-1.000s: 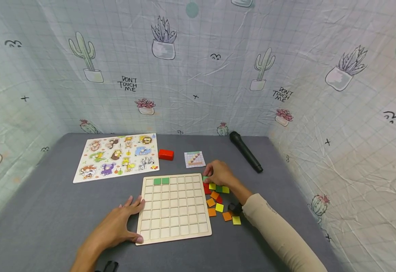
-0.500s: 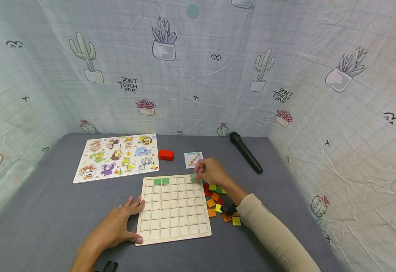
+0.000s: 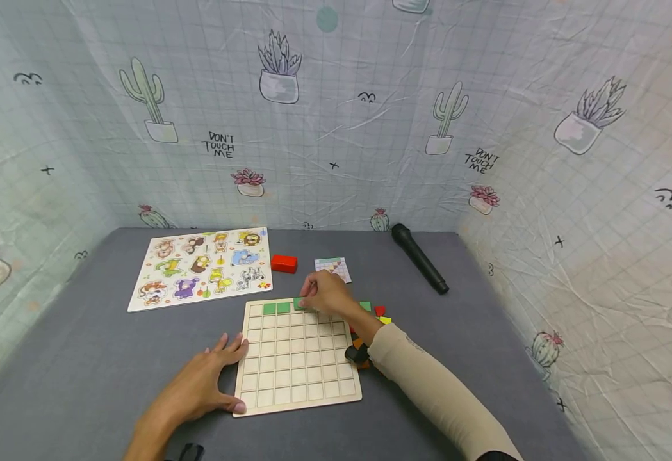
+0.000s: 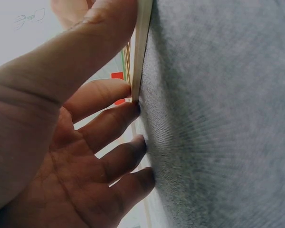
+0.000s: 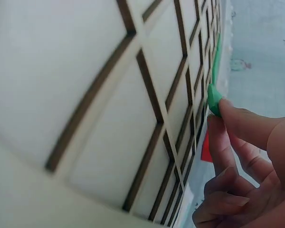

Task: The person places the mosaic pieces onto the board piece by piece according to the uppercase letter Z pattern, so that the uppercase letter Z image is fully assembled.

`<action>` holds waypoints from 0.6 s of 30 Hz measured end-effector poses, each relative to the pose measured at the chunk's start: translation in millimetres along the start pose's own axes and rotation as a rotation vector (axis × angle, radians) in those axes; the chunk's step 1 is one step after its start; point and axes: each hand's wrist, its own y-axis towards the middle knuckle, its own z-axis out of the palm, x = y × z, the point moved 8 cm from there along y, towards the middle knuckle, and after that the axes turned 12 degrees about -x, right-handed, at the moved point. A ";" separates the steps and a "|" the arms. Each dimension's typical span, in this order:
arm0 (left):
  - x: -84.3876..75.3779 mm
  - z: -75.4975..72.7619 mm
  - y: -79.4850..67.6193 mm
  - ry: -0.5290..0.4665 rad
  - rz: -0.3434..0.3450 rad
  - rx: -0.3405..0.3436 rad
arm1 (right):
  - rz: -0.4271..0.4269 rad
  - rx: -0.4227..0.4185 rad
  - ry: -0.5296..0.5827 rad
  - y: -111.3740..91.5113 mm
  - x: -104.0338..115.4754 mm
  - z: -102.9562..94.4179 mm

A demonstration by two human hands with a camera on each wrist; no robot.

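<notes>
My right hand (image 3: 328,293) pinches a green square tile (image 5: 213,100) between thumb and fingertip, close over the far row of a wooden grid board (image 3: 298,358). Two green tiles (image 3: 276,308) lie side by side in that row, just left of the pinched one. My left hand (image 3: 202,379) rests at the board's left side with fingers spread, its thumb near the front left corner. In the left wrist view, the fingertips (image 4: 137,142) touch the table beside the board's edge (image 4: 141,52). The right forearm partly hides loose coloured tiles (image 3: 365,307) right of the board.
Behind the board lies a small pattern card (image 3: 341,269), partly covered by the right hand. A red block (image 3: 284,264) sits beside an animal picture board (image 3: 197,269) at the back left. A black microphone (image 3: 420,259) lies at the back right.
My right hand has carried the green tile left from the loose tiles, along the board's far row, toward the two green tiles. The left hand stays at the board's left edge.
</notes>
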 end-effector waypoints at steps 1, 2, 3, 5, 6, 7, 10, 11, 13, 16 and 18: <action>0.2 0.5 0.1 -0.002 -0.001 0.000 | -0.001 0.002 -0.006 0.6 0.8 1.8; 0.4 0.9 0.1 -0.002 -0.003 0.000 | 0.000 0.005 -0.008 0.9 1.5 3.5; 0.5 1.2 0.4 -0.002 -0.005 0.000 | -0.004 0.007 -0.013 1.2 2.5 4.8; 0.7 0.8 0.7 -0.002 -0.010 0.000 | -0.015 0.010 -0.021 1.4 5.7 6.6; 0.8 0.6 0.7 -0.001 -0.013 0.001 | -0.020 0.013 -0.026 1.2 7.0 7.5; 0.9 0.5 0.7 -0.001 -0.015 0.002 | -0.023 0.017 -0.027 1.1 7.8 8.5; 0.8 -0.3 1.2 0.001 -0.015 0.000 | -0.028 0.024 -0.036 0.5 9.6 10.1; 0.8 -0.5 1.3 0.003 -0.015 -0.001 | -0.029 0.026 -0.036 0.3 9.8 10.2; 0.8 -0.7 1.1 0.000 -0.015 -0.001 | -0.034 0.028 -0.033 0.2 10.1 9.1; 1.0 -0.4 0.5 0.001 -0.014 0.000 | -0.045 0.032 -0.014 -0.9 8.3 4.3; 1.0 -0.1 -0.2 -0.001 -0.013 0.001 | -0.054 0.031 0.019 -1.9 5.1 -1.0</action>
